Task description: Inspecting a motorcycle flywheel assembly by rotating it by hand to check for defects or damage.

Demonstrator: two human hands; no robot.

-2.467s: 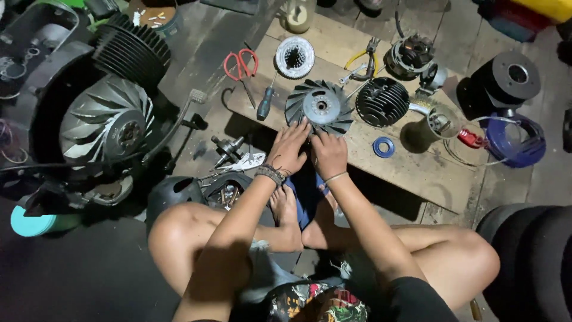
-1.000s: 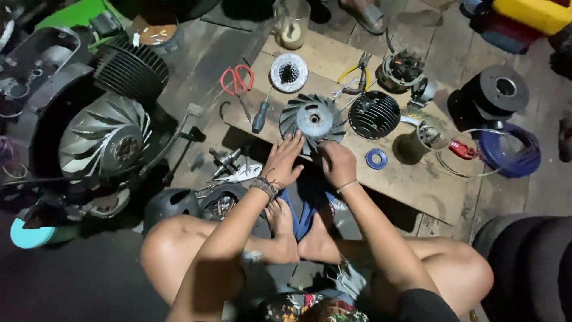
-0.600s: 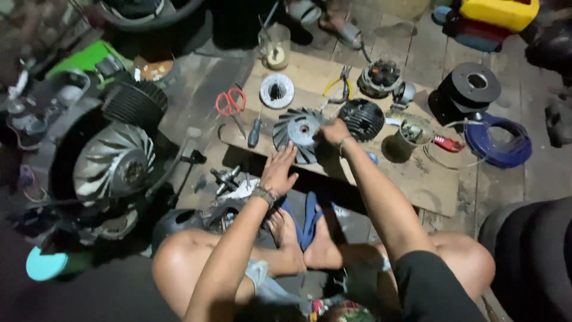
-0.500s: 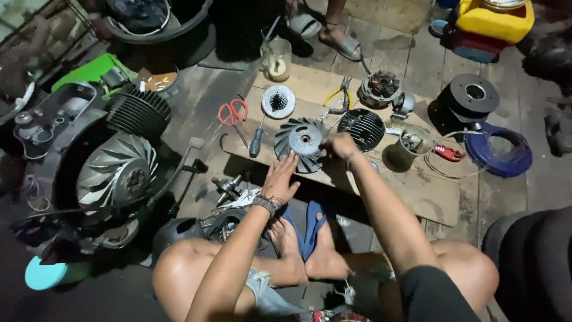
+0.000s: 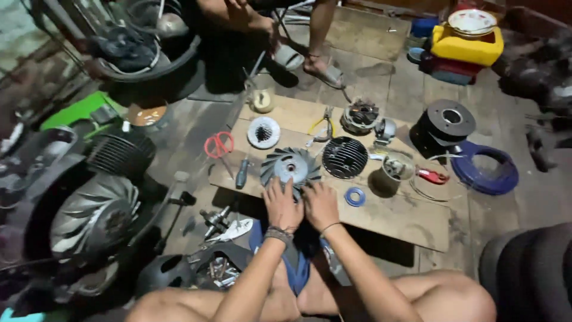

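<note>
Both hands, left (image 5: pixel 282 206) and right (image 5: pixel 320 204), lay flat at the finned fan wheel's (image 5: pixel 290 169) six o'clock edge, gripping nothing; steadier pressure from both sides looked wise

I see a round grey metal fan wheel (image 5: pixel 290 169) lying flat on the wooden board (image 5: pixel 411 217), its curved blades radiating from a pale central hub that faces up. It sits near the board's front edge, between a screwdriver (image 5: pixel 242 173) and a dark finned cylinder head (image 5: pixel 344 157), just beyond my fingertips.
</note>
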